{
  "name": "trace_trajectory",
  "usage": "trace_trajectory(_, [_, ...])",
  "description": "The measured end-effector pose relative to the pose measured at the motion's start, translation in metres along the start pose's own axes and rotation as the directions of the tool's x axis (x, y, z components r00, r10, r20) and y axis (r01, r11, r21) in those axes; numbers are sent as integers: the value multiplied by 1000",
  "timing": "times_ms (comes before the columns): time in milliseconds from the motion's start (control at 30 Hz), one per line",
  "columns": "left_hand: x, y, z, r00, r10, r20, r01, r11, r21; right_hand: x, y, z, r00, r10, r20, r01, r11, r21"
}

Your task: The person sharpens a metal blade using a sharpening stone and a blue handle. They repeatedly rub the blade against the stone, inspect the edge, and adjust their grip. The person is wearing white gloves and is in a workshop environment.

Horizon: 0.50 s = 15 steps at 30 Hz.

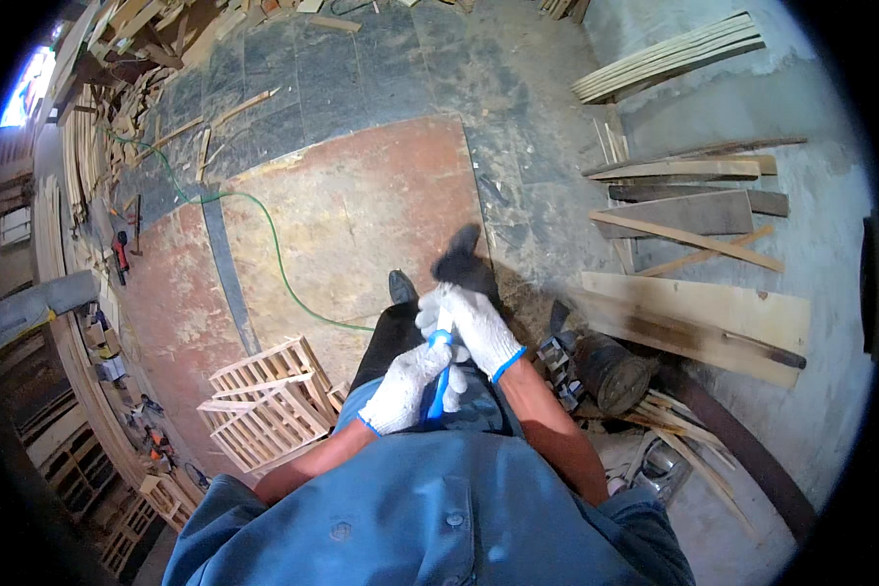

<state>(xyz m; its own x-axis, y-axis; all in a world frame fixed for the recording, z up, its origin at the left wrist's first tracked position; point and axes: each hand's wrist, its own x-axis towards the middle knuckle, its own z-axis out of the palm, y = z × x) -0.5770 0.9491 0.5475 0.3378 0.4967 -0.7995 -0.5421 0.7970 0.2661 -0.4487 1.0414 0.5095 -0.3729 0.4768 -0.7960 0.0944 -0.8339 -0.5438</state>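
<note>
My left hand (405,386), in a white knit glove with a blue cuff, is closed around a slim blue-and-white item (440,340) held upright in front of my waist. My right hand (474,327), gloved the same way, is closed at the upper white end of that item, just above and right of the left hand. The fingers partly hide the item, so I cannot tell exactly what it is. My blue shirt (400,508) fills the bottom of the view, and a dark shoe (400,287) shows beyond the hands.
Slatted wooden pieces (264,396) lie at lower left. A green hose (273,244) crosses the worn board floor (361,195). Planks (693,313) and a dark cylindrical object (610,376) stand along the right. Tools (122,252) and timber piles (78,146) line the left.
</note>
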Motion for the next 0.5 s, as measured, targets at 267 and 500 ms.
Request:
trace_trajectory(267, [81,90,14,975,214,-58,-189,938,290,36,-120,-40,933,42,357,-48,999,9])
trace_trajectory(500, [110,191,120,977,206,47,-211,931,297,67,-194,-105,928,-96,359,136,987,-87])
